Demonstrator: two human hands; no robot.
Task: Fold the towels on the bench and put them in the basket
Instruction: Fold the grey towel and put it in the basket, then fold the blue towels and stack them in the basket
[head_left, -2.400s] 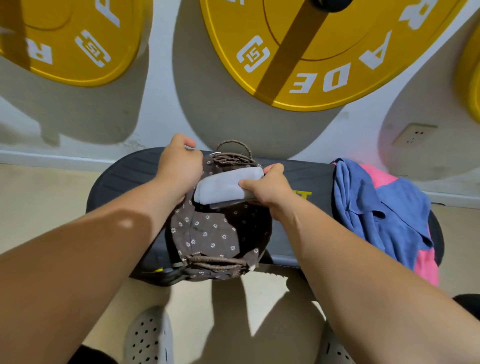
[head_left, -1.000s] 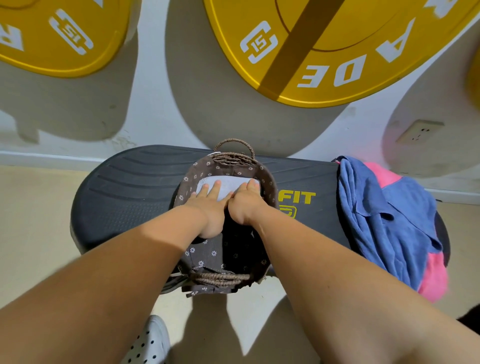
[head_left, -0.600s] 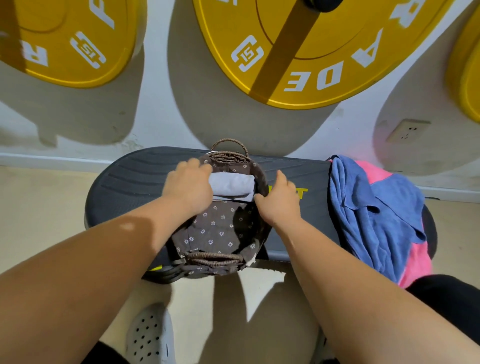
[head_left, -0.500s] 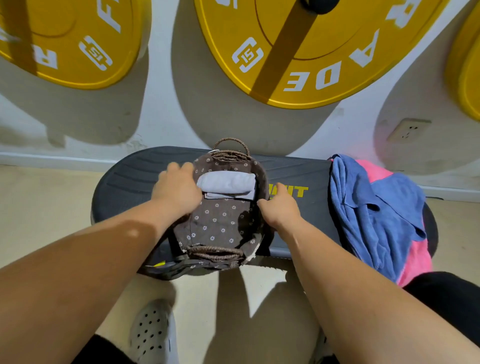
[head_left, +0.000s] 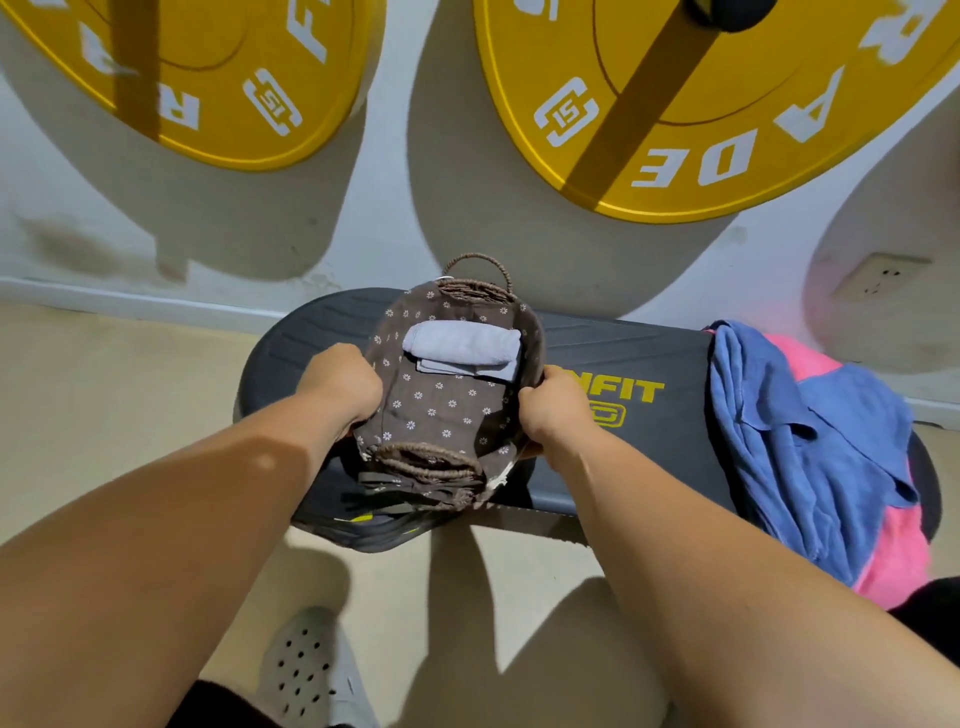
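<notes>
A brown basket with a flowered cloth lining and woven handles stands on the dark bench. A folded grey towel lies inside it at the far end. My left hand grips the basket's left rim. The right rim is gripped by my right hand. A crumpled blue towel lies over a pink towel at the bench's right end.
Two big yellow weight plates lean on the white wall behind the bench. A wall socket is at the right. My white perforated shoe stands on the beige floor below the bench.
My hands left the grey towel in the basket and moved out to the basket's two sides, where they now grip the rim. The basket has shifted slightly left on the bench.
</notes>
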